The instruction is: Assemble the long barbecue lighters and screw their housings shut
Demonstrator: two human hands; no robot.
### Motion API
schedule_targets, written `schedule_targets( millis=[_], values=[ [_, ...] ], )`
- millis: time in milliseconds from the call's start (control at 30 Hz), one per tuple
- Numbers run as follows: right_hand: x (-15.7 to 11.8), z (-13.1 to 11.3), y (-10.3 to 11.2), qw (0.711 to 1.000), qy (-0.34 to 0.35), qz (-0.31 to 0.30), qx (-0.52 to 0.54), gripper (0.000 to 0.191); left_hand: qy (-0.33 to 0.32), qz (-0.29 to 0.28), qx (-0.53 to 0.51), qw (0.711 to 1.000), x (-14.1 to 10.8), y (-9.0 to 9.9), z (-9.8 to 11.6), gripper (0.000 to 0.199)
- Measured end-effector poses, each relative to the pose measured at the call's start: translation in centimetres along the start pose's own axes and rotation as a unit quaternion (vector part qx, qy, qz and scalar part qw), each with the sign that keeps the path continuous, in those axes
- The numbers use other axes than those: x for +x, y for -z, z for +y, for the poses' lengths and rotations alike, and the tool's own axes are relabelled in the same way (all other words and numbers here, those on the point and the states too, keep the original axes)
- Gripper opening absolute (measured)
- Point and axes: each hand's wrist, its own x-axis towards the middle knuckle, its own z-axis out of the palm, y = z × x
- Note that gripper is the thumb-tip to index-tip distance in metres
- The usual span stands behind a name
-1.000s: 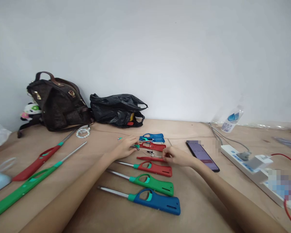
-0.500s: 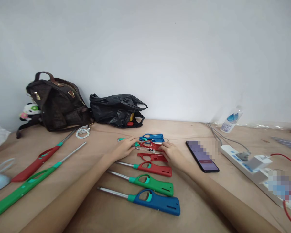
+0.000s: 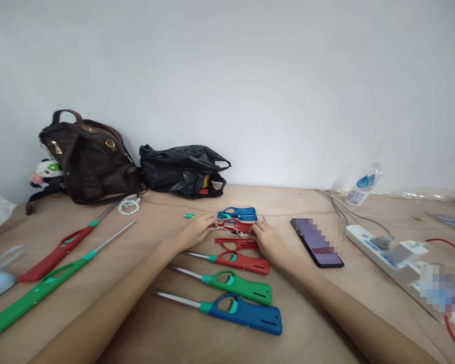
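Between my hands lies an opened red gas lighter casing (image 3: 242,226), with a thin pale wire and small metal parts in it. My left hand (image 3: 199,228) has its fingers closed at the casing's front end; what exactly they pinch is partly hidden. My right hand (image 3: 263,236) grips the casing's rear end with bent fingers. Just nearer lies a red casing half (image 3: 237,244). Behind my fingers are blue lighter casing parts (image 3: 240,212). Whole red (image 3: 246,263), green (image 3: 246,289) and blue (image 3: 250,314) lighters lie in a row nearer me.
On the left lie a long red lighter (image 3: 56,253), a long green lighter (image 3: 41,288) and a bead bracelet (image 3: 129,206). A backpack (image 3: 94,167) and black plastic bag (image 3: 178,169) stand by the wall. To the right are a phone (image 3: 318,245), power strip (image 3: 379,260) and bottle (image 3: 364,184).
The teal piece and metal parts by my left fingertips have shifted; the wire now lies across the casing's front. Both hands stay almost in place.
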Motion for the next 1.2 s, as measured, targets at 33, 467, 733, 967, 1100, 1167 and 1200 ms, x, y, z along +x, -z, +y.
schedule_targets(
  millis=[33,467,733,967,1100,1167,1200],
  values=[
    [0.0,0.0,0.1,1.000,0.004,0.007,0.010,0.026,0.001,0.006,-0.012,1.000,0.0,0.3,0.4,0.015],
    [-0.2,-0.8,3.1,0.966,-0.076,-0.026,0.248,0.014,0.061,0.012,-0.130,0.990,-1.3,2.2,3.9,0.016],
    [-0.4,-0.6,1.5,0.991,-0.044,0.003,0.128,0.006,0.062,-0.009,-0.116,0.991,-1.9,0.2,2.2,0.017],
    [-0.7,-0.3,1.2,0.997,0.002,0.000,0.078,0.008,0.059,-0.010,-0.071,0.996,-1.9,-0.8,2.1,0.016],
    [-0.8,-0.4,1.1,0.997,0.006,-0.012,0.072,0.010,0.052,-0.006,-0.064,0.997,-1.9,-0.9,2.0,0.015],
    [-0.8,-0.4,1.1,0.998,0.005,-0.021,0.065,0.010,0.051,-0.004,-0.063,0.997,-1.9,-0.9,2.0,0.014],
    [-0.8,-0.4,1.1,0.998,0.004,-0.026,0.061,0.010,0.049,-0.002,-0.062,0.997,-2.0,-0.9,2.0,0.014]
  ],
)
